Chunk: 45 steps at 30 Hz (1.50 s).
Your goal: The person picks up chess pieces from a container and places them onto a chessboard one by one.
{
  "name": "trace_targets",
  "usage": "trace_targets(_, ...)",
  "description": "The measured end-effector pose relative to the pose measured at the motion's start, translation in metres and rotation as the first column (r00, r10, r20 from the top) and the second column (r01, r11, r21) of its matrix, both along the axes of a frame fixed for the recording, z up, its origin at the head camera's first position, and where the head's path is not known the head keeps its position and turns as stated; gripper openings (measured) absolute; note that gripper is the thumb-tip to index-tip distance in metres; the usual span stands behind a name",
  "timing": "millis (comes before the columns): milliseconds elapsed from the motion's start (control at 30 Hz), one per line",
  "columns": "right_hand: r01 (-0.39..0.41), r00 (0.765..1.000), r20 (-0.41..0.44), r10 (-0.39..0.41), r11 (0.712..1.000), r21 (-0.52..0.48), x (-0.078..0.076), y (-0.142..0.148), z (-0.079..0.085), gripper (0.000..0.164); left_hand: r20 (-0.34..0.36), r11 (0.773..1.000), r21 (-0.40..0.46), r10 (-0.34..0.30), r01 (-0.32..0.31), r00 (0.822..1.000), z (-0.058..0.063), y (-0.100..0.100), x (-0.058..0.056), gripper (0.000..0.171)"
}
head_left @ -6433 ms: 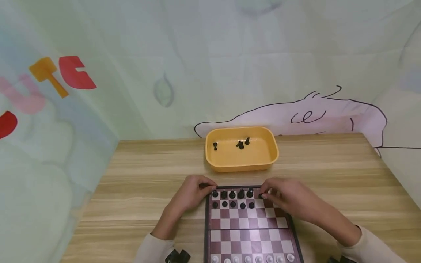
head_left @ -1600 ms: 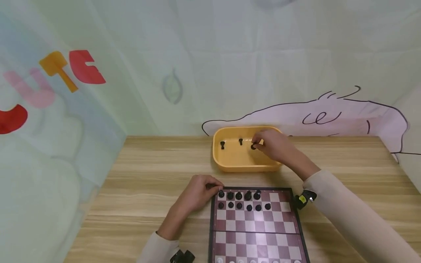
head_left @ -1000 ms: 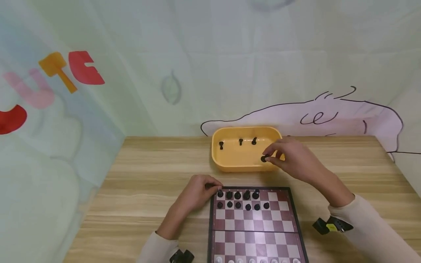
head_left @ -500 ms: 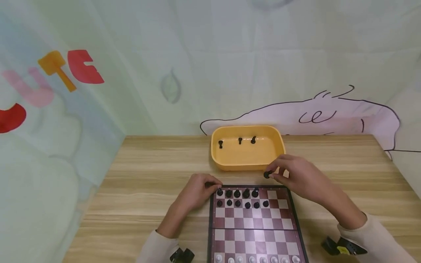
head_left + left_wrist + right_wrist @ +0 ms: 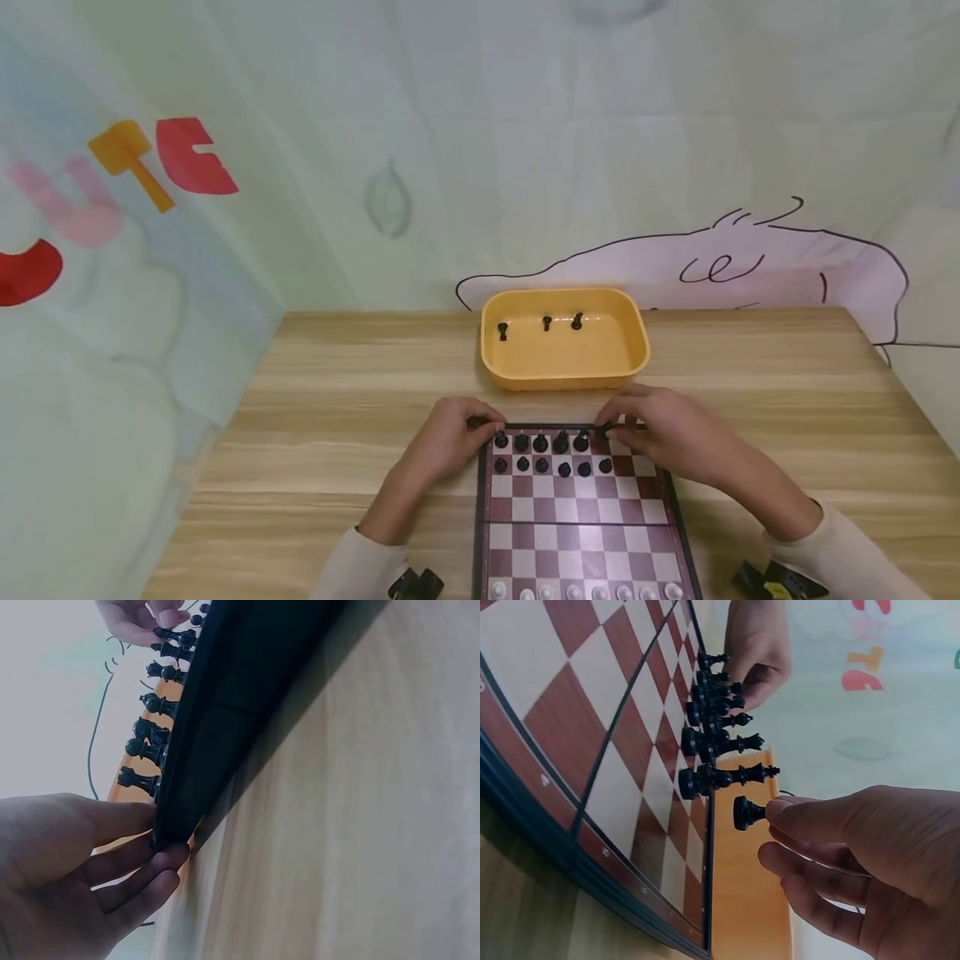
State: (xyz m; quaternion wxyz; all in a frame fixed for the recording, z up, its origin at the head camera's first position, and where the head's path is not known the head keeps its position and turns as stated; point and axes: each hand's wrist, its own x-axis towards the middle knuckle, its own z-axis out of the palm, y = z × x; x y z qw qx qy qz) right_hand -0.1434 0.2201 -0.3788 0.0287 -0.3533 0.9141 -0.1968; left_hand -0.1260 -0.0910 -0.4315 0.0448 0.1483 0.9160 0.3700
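A magnetic-looking chessboard [image 5: 566, 537] with maroon and white squares lies on the wooden table. My left hand [image 5: 442, 437] grips its far left corner, thumb on top beside a black rook [image 5: 139, 780] and fingers against the underside. Between thumb and fingertips, my right hand [image 5: 675, 433] pinches a black chess piece [image 5: 748, 813], base down; its top is hidden by the fingers. The piece is over the far row, just right of a tall black king [image 5: 742, 774], its base apart from the board in the right wrist view. Black pawns [image 5: 564, 469] form the second row.
Behind the board stands a yellow tray [image 5: 555, 360] holding 3 black pieces, one a knight-like piece [image 5: 577, 322]. Several white chess pieces [image 5: 598, 592] line the board's near side. A printed curtain [image 5: 555, 192] hangs behind the table.
My right hand has taken a black piece from the tray and carried it toward me to the board's far row. A pawn joined the second row earlier. My left hand keeps its corner grip.
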Motion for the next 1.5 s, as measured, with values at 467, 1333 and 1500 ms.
trace_targets(467,-0.014,1.000,0.022,0.013,0.999,0.037,0.002,-0.005,-0.012,0.021,0.016,1.000,0.002,0.007,-0.007,1.000,-0.002,0.001,0.001,0.012)
trace_targets(1333,-0.079,0.997,-0.001,0.079,0.997,0.003,0.003,-0.002,-0.013,0.031,-0.011,1.000,0.001,-0.001,0.001,1.000,0.001,0.001,0.000,0.011)
trace_targets(1500,-0.066,0.998,0.019,0.066,0.998,0.007,0.003,0.001,-0.009,0.031,0.008,1.000,0.004,-0.001,0.001,1.000,0.003,0.001,0.001,0.010)
